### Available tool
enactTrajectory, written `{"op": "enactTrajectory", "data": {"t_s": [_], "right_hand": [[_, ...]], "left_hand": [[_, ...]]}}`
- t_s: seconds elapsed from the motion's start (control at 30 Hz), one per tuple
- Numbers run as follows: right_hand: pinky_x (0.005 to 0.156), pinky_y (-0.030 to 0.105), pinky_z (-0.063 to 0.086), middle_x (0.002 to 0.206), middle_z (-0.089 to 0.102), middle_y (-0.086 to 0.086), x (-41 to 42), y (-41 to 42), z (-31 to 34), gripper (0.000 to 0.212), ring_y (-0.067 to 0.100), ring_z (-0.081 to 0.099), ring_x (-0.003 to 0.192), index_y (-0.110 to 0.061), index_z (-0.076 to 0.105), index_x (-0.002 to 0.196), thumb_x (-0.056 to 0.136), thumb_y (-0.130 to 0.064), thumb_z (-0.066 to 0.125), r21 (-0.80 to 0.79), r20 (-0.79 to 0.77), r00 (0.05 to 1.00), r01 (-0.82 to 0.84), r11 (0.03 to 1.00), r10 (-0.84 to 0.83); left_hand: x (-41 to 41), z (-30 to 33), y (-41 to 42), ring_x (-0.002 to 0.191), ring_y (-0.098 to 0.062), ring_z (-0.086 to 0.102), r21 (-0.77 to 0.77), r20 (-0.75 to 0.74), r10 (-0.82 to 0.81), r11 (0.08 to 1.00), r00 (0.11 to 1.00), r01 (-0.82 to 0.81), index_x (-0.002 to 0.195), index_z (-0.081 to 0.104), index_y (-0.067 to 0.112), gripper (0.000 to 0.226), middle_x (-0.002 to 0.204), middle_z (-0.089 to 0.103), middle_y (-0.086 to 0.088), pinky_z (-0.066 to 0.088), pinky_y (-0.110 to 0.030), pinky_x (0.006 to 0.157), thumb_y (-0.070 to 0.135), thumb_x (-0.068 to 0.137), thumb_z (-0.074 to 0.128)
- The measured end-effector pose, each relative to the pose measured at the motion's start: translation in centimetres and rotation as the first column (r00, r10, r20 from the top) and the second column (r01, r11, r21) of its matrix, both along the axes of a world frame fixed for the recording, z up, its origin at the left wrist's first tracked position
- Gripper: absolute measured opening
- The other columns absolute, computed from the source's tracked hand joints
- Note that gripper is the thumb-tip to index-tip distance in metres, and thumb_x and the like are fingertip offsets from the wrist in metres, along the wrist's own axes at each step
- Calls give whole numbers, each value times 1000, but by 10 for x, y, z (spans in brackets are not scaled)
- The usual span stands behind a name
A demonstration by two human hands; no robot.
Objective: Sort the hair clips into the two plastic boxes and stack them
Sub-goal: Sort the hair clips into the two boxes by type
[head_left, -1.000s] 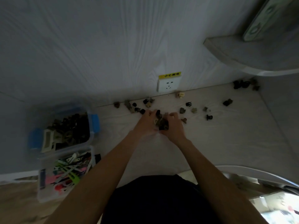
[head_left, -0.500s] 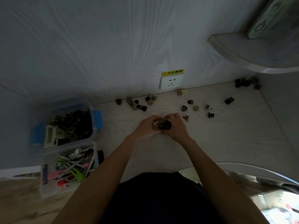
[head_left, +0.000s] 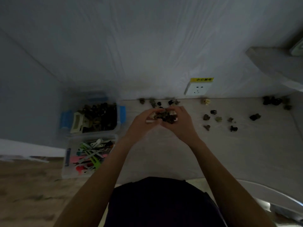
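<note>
Both your hands are cupped together over the pale wood-grain surface (head_left: pixel 164 153), left hand (head_left: pixel 141 124) and right hand (head_left: pixel 181 123) meeting at the fingertips around a heap of small dark claw-type hair clips (head_left: pixel 165 116), with a pale one poking out on the left side. The load looks lifted clear of the surface, though the dim light makes that hard to confirm. Judging by the contents, it belongs in the clear plastic box with blue latches (head_left: pixel 96 117), at far left against the wall and already full of dark claw clips; the nearer clear plastic box of bright flat snap clips (head_left: pixel 89 154) sits just in front of it, the two touching or nearly so. Keep the heels of your palms pressed together while you swing left (a gap at the bottom is where small clips will drop out). Bring the load low over the far box before you part your hands, so nothing bounces into the bright-clip box. More loose small claw clips (head_left: pixel 218 119) lie scattered to your right, a dark cluster of clips (head_left: pixel 273 101) sits at the far right corner, and a few lie along the wall beneath the white wall socket with a yellow label (head_left: pixel 198 89), so several more scoops remain before stacking.
</note>
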State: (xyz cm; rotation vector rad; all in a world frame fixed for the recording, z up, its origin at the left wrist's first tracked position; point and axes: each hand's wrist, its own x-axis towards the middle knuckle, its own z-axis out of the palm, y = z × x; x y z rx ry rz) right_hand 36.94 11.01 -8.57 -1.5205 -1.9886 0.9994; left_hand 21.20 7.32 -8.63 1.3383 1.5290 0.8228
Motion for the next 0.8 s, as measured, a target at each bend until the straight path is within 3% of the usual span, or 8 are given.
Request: {"op": "enactTrajectory", "data": {"t_s": [0.17, 0.23, 0.3, 0.37, 0.47, 0.57, 0.67, 0.8], "right_hand": [[89, 28, 44, 114, 55, 11, -91, 10, 26, 56, 19, 54, 103, -11, 56, 117, 69, -26, 80, 18, -126, 961, -247, 969, 247], [86, 24, 41, 116, 55, 12, -126, 12, 28, 57, 22, 55, 104, -11, 55, 118, 69, -25, 80, -21, -139, 936, -329, 944, 323], [81, 16, 33, 116, 55, 13, -158, 14, 26, 57, 22, 53, 107, -11, 55, 119, 70, -27, 79, -46, -116, 910, -406, 913, 398], [82, 19, 32, 118, 56, 14, -183, 15, 22, 56, 24, 51, 111, -12, 55, 119, 71, -31, 78, -60, -87, 887, -459, 886, 454], [90, 25, 34, 124, 56, 14, -212, 17, 20, 54, 27, 48, 117, -10, 56, 121, 74, -30, 75, -52, -54, 857, -516, 855, 513], [95, 27, 34, 127, 53, 16, -226, 20, 20, 51, 28, 45, 121, -7, 57, 121, 75, -19, 74, -63, -6, 826, -563, 824, 564], [98, 34, 36, 127, 51, 20, -229, 25, 18, 48, 32, 43, 121, -5, 56, 120, 75, -12, 72, -48, 54, 765, -640, 767, 641], [98, 33, 40, 128, 51, 15, -216, 25, 21, 38, 27, 50, 116, -9, 59, 118, 81, -9, 65, 29, 38, 752, -659, 752, 658]], "left_hand": [[-75, 29, -21, 98, -6, 54, 188, -117, 281, 948, 952, -257, 113, 62, 15, 26, 107, 60, 4, 40, -3, 85, 15, 87, 62], [-103, 32, -30, 95, -7, 55, 190, -173, 358, 926, 918, -325, 113, 61, 15, 25, 105, 60, 4, 39, -2, 82, 17, 88, 61], [-129, 31, -38, 95, -12, 58, 179, -192, 417, 905, 888, -386, 111, 61, 17, 21, 105, 63, -1, 46, -16, 86, 17, 90, 59], [-149, 30, -45, 86, -5, 62, 141, -154, 477, 877, 865, -459, 105, 60, 20, 15, 96, 65, 0, 52, -32, 85, 15, 91, 56], [-169, 30, -49, 75, 2, 61, 92, -112, 556, 831, 824, -548, 106, 61, 16, 16, 95, 65, -2, 54, -34, 82, 14, 92, 54], [-177, 28, -53, 77, -12, 56, 58, -333, 527, 839, 782, -541, 109, 61, 8, 20, 103, 63, -9, 38, -17, 68, 15, 92, 54], [-179, 21, -61, 98, -22, 58, 48, -501, 399, 899, 768, -435, 114, 60, 12, 26, 114, 63, -6, 39, -22, 77, 19, 89, 59], [-171, 18, -65, 101, -22, 61, 97, -586, 355, 923, 729, -371, 116, 59, 15, 30, 114, 65, -5, 48, -34, 83, 22, 87, 61]]}}
